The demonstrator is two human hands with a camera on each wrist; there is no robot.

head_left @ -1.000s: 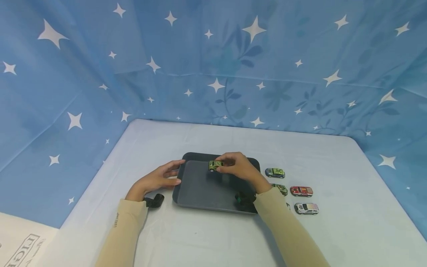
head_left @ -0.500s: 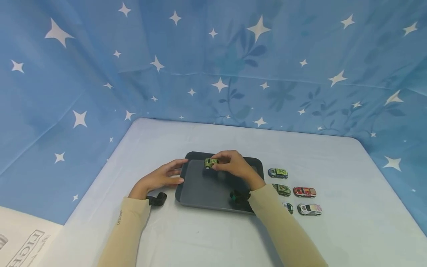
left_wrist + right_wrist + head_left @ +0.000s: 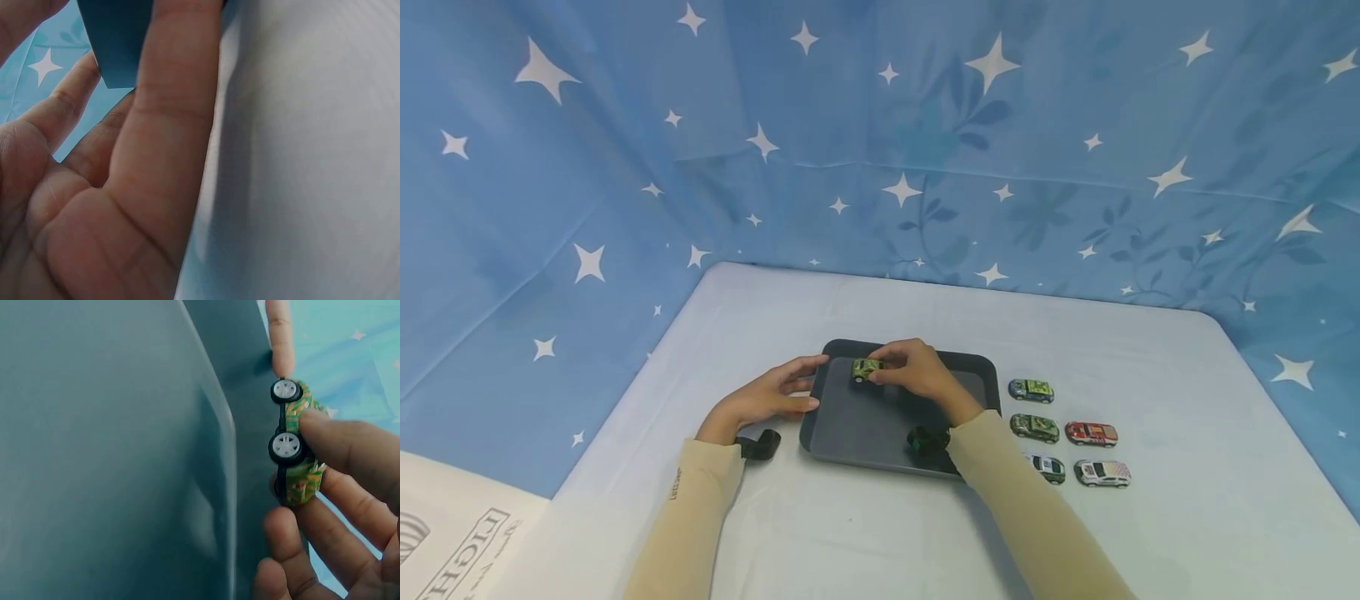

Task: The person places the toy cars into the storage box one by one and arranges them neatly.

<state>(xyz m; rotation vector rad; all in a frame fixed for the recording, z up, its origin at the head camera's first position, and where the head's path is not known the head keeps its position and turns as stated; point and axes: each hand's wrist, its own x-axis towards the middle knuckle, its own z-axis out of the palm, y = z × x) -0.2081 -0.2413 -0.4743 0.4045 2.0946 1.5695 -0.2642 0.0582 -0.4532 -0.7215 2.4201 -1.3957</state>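
Note:
My right hand [image 3: 917, 371] pinches a small camouflage-patterned toy car [image 3: 863, 370] between thumb and fingers, over the upper left part of a dark grey tray [image 3: 857, 429]. In the right wrist view the toy car [image 3: 294, 440] is turned with two grey-hubbed wheels showing, and the thumb presses its side. At the tray's left rim, my left hand [image 3: 767, 396] rests with spread fingers, its fingertips and thumb tip touching the edge. The left wrist view shows the left hand [image 3: 144, 162] close up, with the tray's edge [image 3: 119, 50] by its fingers.
Right of the tray sit several toy cars: a blue-green car [image 3: 1032, 390], a green camouflage car [image 3: 1034, 427], a red car [image 3: 1092, 433], a white car [image 3: 1102, 473] and a partly hidden white-green car [image 3: 1049, 468]. A starry blue curtain [image 3: 850, 125] hangs behind the white table [image 3: 820, 533].
The right hand has moved a little left across the tray with the camouflage toy car, nearer the left hand. The left hand keeps touching the tray's rim. The whole view has shifted slightly.

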